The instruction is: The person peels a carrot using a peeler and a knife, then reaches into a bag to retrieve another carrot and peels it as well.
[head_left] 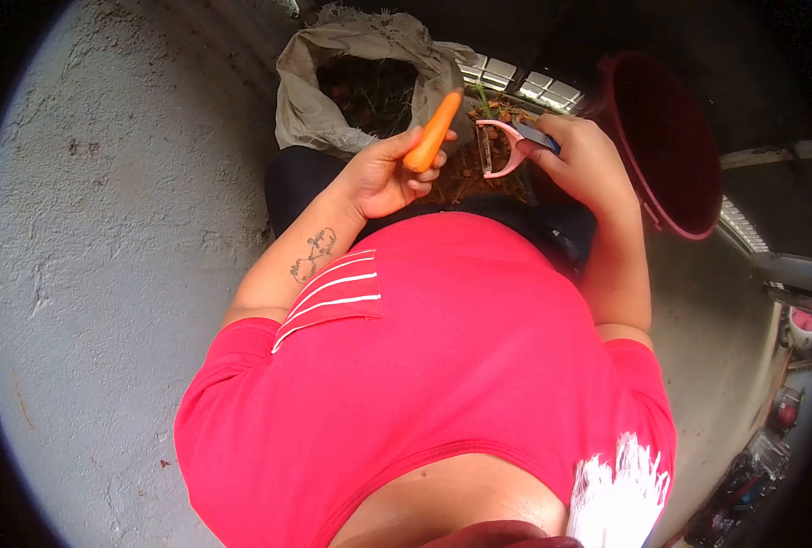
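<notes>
An orange carrot [436, 131], its surface smooth, is gripped at its thicker end by my left hand [387, 175] and tilts up to the right. My right hand [586, 164] is wrapped round the handle of a pink Y-shaped peeler [513, 151] with a dark blue part on its grip. The peeler's blade faces the carrot, with a gap between them. Below both hands lies a heap of orange-brown peelings [470, 173], partly hidden by my left hand and the peeler.
An open pale woven sack [301, 78] with dark contents stands beyond my left hand. To the right is a large dark red tub [648, 205]. A rough grey wall [123, 237] runs along the left. Assorted items [753, 475] lie at the far right.
</notes>
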`<state>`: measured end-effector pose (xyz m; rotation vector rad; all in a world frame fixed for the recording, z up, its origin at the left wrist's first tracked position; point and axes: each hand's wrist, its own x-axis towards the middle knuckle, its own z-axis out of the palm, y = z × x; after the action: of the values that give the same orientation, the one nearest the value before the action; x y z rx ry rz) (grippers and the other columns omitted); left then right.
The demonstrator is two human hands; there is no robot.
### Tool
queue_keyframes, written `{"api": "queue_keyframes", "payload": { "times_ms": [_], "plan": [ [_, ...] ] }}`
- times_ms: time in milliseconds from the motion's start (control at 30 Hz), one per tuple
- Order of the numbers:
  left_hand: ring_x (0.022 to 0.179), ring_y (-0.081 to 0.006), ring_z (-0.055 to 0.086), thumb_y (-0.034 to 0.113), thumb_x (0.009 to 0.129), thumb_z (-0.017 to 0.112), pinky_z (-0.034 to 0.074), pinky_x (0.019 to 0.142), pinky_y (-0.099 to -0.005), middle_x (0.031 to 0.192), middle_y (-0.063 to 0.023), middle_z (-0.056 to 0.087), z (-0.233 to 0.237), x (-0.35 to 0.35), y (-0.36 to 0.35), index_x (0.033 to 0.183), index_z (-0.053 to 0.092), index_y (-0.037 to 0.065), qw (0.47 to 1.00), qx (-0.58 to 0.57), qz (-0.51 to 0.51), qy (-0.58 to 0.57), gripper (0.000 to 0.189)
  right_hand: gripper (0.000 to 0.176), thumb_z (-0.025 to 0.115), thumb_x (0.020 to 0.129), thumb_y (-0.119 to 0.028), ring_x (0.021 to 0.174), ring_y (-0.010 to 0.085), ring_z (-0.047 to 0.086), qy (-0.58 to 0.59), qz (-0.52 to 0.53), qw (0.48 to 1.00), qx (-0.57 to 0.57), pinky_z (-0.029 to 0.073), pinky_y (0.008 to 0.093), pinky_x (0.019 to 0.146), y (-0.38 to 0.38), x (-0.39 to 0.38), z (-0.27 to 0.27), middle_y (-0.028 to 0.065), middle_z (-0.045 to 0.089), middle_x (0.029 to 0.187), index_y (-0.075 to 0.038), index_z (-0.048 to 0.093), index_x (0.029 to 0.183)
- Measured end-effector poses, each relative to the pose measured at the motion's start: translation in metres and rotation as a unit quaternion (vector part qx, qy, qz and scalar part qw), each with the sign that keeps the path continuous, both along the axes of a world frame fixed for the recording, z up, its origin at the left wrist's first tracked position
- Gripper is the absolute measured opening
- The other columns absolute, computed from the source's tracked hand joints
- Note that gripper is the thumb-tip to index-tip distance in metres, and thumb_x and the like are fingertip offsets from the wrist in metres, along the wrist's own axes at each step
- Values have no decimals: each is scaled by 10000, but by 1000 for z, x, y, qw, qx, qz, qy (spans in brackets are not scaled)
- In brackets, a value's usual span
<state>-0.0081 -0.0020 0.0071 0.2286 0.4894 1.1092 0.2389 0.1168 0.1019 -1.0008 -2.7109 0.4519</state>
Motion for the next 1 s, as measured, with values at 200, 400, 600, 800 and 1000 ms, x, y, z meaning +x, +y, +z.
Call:
{"api": "queue_keyframes", "payload": {
  "times_ms": [200, 400, 600, 800, 1000],
  "plan": [
    [557, -78, 423, 383, 999, 513, 327, 459, -201, 885, -69, 557, -14, 1, -2, 1125, 540, 77, 1000, -26, 1, -15, 333, 266, 695, 792, -298, 763, 388, 633, 14, 56, 998, 10, 496, 469, 659, -12, -15, -2, 172, 643, 761, -40, 633, 814],
    [450, -73, 368, 452, 1035, 377, 276, 390, -207, 753, -26, 567, -13, 6, -1, 1044, 561, 95, 996, -26, 30, 82, 402, 237, 688, 794, -295, 783, 365, 644, 10, 116, 993, 20, 510, 474, 665, -22, -29, -7, 148, 654, 780, -64, 649, 828],
    [432, -74, 346, 523, 1044, 255, 243, 370, -200, 725, -33, 556, -5, 19, -4, 1040, 558, 92, 982, -10, 62, 176, 527, 225, 678, 804, -293, 778, 353, 645, 23, 140, 990, 18, 513, 468, 655, -27, -37, -7, 132, 651, 773, -69, 666, 813],
    [440, -67, 323, 517, 1050, 234, 228, 383, -199, 690, -33, 525, 13, 27, -8, 1054, 551, 91, 970, -39, 65, 232, 531, 195, 682, 796, -278, 786, 345, 650, 1, 142, 990, 24, 517, 466, 660, -20, -37, -11, 125, 660, 773, -85, 681, 826],
    [424, -61, 283, 497, 1053, 272, 229, 394, -194, 691, -36, 488, 14, 21, -12, 1286, 494, 110, 969, -63, -7, 240, 503, 180, 697, 787, -233, 806, 360, 636, -10, 78, 996, 48, 497, 453, 683, 7, -20, -8, 140, 651, 792, -76, 677, 873]
  ]
}}
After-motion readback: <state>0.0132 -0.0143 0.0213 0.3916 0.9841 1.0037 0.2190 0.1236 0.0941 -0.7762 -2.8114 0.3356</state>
